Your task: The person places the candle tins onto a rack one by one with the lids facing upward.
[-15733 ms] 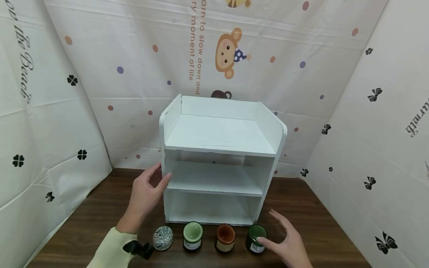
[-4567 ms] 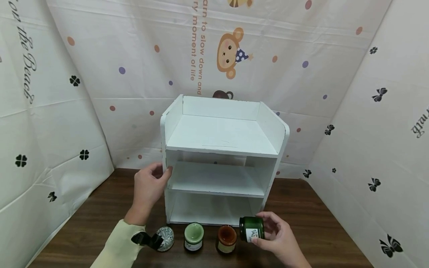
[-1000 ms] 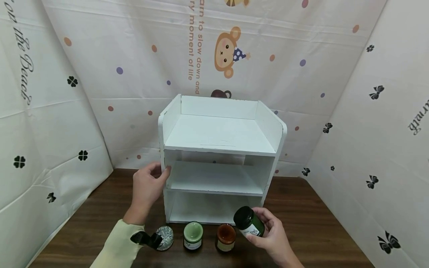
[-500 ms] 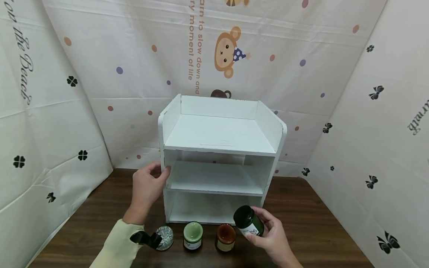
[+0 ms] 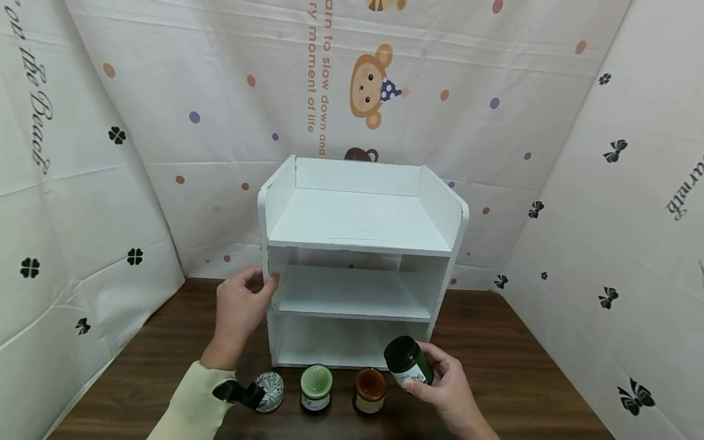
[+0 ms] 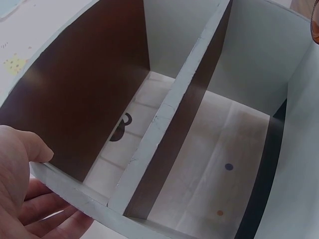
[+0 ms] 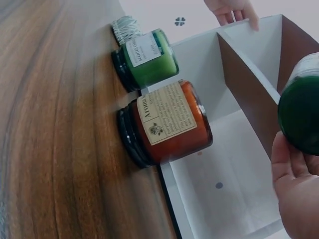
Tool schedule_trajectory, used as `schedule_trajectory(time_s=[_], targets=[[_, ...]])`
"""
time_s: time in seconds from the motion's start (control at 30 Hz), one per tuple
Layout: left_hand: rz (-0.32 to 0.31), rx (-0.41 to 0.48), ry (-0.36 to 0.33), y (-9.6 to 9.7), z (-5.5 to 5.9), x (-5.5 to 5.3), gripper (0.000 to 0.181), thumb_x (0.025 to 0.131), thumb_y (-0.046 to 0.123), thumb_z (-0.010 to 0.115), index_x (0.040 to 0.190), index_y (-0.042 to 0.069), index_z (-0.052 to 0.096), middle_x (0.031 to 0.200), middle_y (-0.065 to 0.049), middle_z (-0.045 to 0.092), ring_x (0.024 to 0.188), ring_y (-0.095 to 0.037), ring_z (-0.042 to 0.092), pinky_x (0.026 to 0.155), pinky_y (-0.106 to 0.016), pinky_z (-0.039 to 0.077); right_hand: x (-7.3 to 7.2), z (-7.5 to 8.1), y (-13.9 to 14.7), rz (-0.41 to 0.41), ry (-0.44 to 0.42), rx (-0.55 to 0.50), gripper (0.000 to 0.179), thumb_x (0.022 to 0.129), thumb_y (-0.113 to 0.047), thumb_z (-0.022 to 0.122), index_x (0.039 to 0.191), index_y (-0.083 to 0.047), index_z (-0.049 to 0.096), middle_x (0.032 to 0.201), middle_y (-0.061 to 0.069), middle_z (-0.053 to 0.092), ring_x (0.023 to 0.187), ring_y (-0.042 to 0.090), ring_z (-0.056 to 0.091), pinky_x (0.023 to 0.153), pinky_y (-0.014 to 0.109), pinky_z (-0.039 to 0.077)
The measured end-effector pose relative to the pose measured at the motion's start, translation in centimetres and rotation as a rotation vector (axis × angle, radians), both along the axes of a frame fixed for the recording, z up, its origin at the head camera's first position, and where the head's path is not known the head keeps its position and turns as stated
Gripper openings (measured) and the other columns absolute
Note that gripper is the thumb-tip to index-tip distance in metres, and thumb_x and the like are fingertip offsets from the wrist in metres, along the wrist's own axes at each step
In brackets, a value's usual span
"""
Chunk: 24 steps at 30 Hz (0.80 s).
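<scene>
My left hand [image 5: 238,315] grips the left side panel of a small white shelf unit [image 5: 357,220], thumb on its front edge and fingers around the outside. In my right hand [image 5: 451,391] is a dark green glass candle jar [image 5: 409,365], held tilted in front of the shelf's lower right corner, black lid up and to the left. The right wrist view shows its rounded green glass base [image 7: 301,117] close by. Left of it on the table stand an amber candle jar [image 5: 370,391] and a light green candle jar [image 5: 316,388], both upside down on black lids.
A grey-and-white patterned round object [image 5: 271,392] ends the row at left, partly covered by the black strap [image 5: 239,392] on my left wrist. The dark wood table [image 5: 495,342] meets printed white cloth [image 5: 577,201] behind and at both sides.
The dark green jar stood at the row's right end; my right hand has lifted it, turned it sideways, then lid up. Over the last second it barely moves. My left hand has closed on the panel.
</scene>
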<state>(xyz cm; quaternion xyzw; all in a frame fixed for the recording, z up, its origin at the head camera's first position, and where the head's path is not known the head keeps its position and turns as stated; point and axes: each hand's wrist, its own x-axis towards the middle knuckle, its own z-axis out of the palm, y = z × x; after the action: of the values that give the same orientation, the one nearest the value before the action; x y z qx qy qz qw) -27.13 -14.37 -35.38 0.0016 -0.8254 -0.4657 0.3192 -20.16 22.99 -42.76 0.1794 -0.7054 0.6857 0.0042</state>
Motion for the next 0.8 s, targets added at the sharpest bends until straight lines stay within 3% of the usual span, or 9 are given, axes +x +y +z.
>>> schedule_trajectory(time_s=[0.3, 0.8], targets=[[0.003, -0.001, 0.004, -0.08, -0.06, -0.03, 0.029, 0.094, 0.03, 0.073, 0.109, 0.006, 0.078, 0.096, -0.014, 0.079, 0.088, -0.026, 0.075, 0.074, -0.03, 0.056, -0.14, 0.04, -0.05, 0.023, -0.009, -0.023, 0.05, 0.087, 0.002, 0.074, 0.134, -0.002, 0.057, 0.121, -0.002, 0.07, 0.108, 0.012, 0.064, 0.093, 0.023, 0.054], [0.012, -0.008, 0.012, -0.03, -0.14, -0.16, 0.028, 0.094, 0.029, 0.073, 0.108, 0.006, 0.078, 0.095, -0.014, 0.079, 0.087, -0.026, 0.075, 0.075, -0.039, 0.058, -0.51, -0.16, -0.24, 0.056, 0.055, -0.052, 0.052, 0.083, 0.006, 0.075, 0.132, -0.003, 0.057, 0.123, -0.003, 0.069, 0.11, 0.009, 0.064, 0.094, 0.021, 0.053]])
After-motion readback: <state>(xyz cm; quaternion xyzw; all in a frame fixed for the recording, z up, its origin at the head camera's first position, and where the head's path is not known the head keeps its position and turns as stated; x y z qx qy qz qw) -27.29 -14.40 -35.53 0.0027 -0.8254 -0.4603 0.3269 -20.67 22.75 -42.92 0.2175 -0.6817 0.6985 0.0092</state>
